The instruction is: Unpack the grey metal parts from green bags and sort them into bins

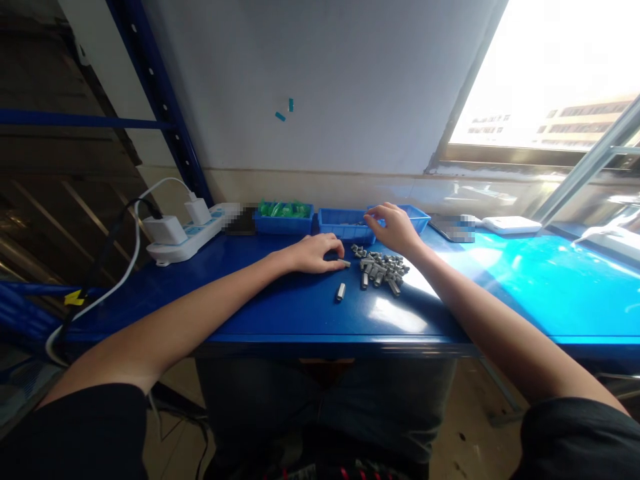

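My left hand (317, 255) rests on the blue table with thumb and fingers closed around one end of a small metal hex standoff (346, 264). My right hand (395, 227) is over the middle blue bin (345, 233), its fingertips pinched together at the bin's right side; what they hold, if anything, is too small to make out. Between my arms lies a pile of grey metal hex standoffs (383, 270). A single standoff (341, 292) lies apart, nearer the table's front edge. Small pieces, hard to tell, show inside the middle bin.
A blue bin (284, 225) with green plastic bags (285, 209) stands at the back left. Another blue bin (419, 217) is partly behind my right hand. A white power strip (173, 252) with plugs sits left; a phone (453, 229) and white device (513, 225) lie right.
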